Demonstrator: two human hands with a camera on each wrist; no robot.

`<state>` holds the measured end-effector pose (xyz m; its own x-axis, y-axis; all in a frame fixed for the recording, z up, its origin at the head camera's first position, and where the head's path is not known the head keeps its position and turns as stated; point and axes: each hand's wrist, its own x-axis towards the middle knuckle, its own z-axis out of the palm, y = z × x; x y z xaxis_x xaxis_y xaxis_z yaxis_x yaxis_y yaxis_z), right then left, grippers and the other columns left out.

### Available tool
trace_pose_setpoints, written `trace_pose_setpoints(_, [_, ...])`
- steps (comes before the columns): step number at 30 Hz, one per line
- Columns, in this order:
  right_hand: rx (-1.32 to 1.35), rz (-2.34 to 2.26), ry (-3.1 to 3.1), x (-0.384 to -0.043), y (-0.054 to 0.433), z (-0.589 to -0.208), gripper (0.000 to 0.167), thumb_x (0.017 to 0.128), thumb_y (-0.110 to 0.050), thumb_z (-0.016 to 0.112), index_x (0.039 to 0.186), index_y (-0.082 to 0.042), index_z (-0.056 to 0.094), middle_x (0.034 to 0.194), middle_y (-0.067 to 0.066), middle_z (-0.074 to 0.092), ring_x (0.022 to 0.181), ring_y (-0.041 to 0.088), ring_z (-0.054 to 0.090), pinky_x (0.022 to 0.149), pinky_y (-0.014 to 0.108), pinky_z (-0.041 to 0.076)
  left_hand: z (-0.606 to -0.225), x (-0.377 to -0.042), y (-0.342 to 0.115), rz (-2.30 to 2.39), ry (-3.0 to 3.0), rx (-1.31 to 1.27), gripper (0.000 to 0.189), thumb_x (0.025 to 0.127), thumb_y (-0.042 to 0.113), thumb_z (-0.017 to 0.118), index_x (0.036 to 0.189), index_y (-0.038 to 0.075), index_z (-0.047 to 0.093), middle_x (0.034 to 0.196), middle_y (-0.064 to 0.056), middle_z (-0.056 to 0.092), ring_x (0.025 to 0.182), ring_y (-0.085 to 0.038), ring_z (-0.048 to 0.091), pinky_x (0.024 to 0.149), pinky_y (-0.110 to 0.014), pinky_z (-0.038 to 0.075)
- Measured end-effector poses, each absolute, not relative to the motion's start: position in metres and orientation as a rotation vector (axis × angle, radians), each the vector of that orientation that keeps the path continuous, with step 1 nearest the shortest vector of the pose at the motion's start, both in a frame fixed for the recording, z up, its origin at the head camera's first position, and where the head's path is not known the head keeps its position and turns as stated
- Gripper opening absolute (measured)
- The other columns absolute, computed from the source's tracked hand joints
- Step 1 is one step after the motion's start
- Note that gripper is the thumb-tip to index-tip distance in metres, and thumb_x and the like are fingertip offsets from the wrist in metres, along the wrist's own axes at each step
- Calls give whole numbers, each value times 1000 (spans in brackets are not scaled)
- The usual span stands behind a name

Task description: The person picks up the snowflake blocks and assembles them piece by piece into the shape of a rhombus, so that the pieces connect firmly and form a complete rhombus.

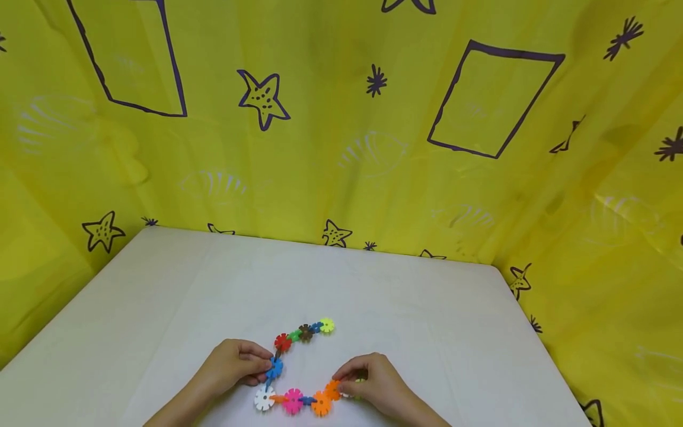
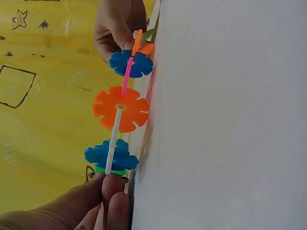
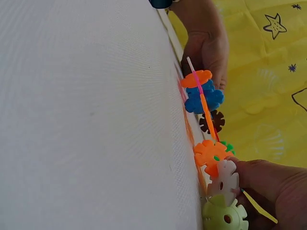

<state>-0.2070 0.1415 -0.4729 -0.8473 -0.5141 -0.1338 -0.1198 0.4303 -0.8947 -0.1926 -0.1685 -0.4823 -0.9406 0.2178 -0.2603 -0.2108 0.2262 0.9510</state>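
A chain of interlocking notched plastic discs, snowflake-shaped, curves between my hands above the white table. My left hand (image 1: 235, 365) pinches a blue disc (image 1: 275, 368) on the chain's left side. A white disc (image 1: 264, 398), a pink disc (image 1: 293, 402) and an orange disc (image 1: 321, 404) follow along the near side. My right hand (image 1: 376, 382) pinches the chain near its right end, by a second orange disc (image 1: 332, 389). There the right wrist view shows a whitish disc (image 3: 229, 179) and a pale green disc (image 3: 224, 218), partly hidden by my fingers in the head view.
Beyond my left hand the chain runs on through a red disc (image 1: 283, 342) and a brown disc (image 1: 306, 333) to a yellow disc (image 1: 327, 325). The white table (image 1: 373, 296) meets a yellow curtain (image 1: 320, 148) with drawn stars at the back and sides.
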Motion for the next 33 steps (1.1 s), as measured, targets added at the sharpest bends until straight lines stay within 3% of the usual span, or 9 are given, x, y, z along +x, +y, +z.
trace_pose_setpoints(18, [-564,-1408,2311,-208,147,-469,4,85,-11,75,88,-14,77,84,-3,71,69,5,57,63,18,49,-479,-221,-174,1751,2195,14,35,89,18,74,110,-10,68,85,-8,75,71,-13,69,66,-29,60])
trace_pose_setpoints(26, [-612,-1436,2284,-206,146,-472,6,85,-12,75,90,-15,76,86,-4,71,72,4,60,67,19,53,-478,-195,-181,1668,2269,-24,38,90,28,72,108,-5,70,89,-8,74,74,-17,69,67,-30,60])
trace_pose_setpoints(33, [-654,-1419,2324,-206,145,-473,6,85,-12,75,89,-17,77,86,-7,70,73,4,60,69,20,53,-456,-173,-170,1576,2615,-144,22,82,26,79,97,10,76,81,1,74,71,-10,70,65,-20,57])
